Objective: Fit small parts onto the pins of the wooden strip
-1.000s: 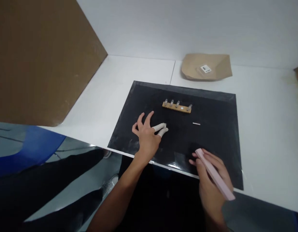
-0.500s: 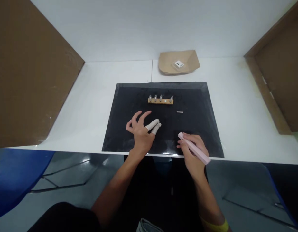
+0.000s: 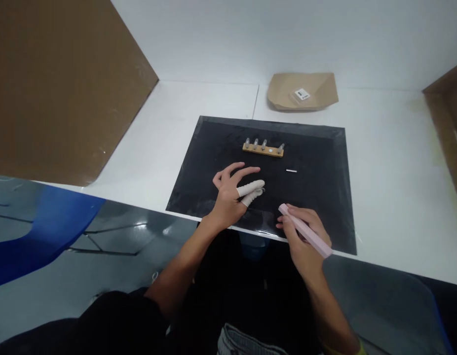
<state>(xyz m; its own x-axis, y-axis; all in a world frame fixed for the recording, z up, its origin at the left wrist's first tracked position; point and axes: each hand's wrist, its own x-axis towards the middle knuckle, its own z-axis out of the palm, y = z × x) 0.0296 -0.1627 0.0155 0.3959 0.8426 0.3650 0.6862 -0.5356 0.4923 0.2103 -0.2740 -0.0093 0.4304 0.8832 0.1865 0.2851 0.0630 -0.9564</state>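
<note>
Between right fingers (image 3: 304,214) — pink bar (image 3: 307,232), slantwise.

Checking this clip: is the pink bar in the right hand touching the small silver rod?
Apart. The head view shows a plain stretch of black mat between the silver rod and the nearest end of the pink bar.

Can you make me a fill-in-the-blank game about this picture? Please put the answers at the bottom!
1. The right hand holds a long bar whose colour is ____.
2. Counting the thumb, the left hand wears white covers on ____ of its fingers.
3. The thin wooden strip carries ____ see-through pieces.
4. The mat under the strip is coloured ____.

Missing words: pink; two; four; black.
</note>
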